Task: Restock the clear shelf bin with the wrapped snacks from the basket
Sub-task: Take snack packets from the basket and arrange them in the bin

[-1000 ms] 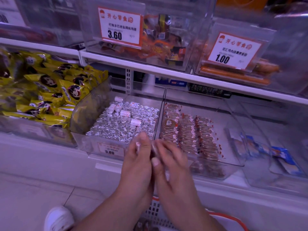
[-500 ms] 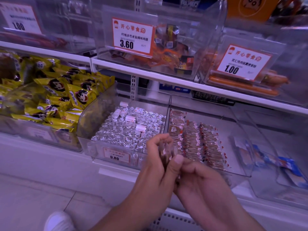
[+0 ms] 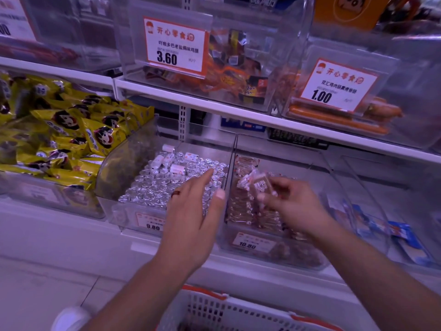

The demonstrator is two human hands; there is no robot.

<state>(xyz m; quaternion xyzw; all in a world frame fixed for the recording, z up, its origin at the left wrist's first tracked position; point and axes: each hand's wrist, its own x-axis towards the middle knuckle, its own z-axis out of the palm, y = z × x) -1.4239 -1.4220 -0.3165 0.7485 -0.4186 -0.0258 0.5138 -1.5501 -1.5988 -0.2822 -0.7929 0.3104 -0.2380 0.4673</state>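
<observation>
My right hand (image 3: 292,204) holds a small bunch of brown wrapped snacks (image 3: 259,185) over the clear shelf bin (image 3: 276,249), the one with the 10.80 label. Rows of the same brown snacks (image 3: 241,209) lie inside that bin. My left hand (image 3: 195,211) is flat and empty, fingers spread, in front of the neighbouring bin of silver-wrapped candies (image 3: 155,187). The white basket (image 3: 229,311) with an orange rim sits below my arms at the bottom edge; its contents are mostly hidden.
Yellow snack bags (image 3: 71,139) fill the bin at left. A bin with blue packets (image 3: 393,232) stands at right. The upper shelf (image 3: 238,113) carries clear bins with 3.60 and 1.00 price cards. My white shoe (image 3: 71,318) rests on the tiled floor.
My hands have parted. The right hand carried the brown snacks rightward over the 10.80 bin, while the left opened and moved in front of the silver candy bin. The view dropped, showing the basket.
</observation>
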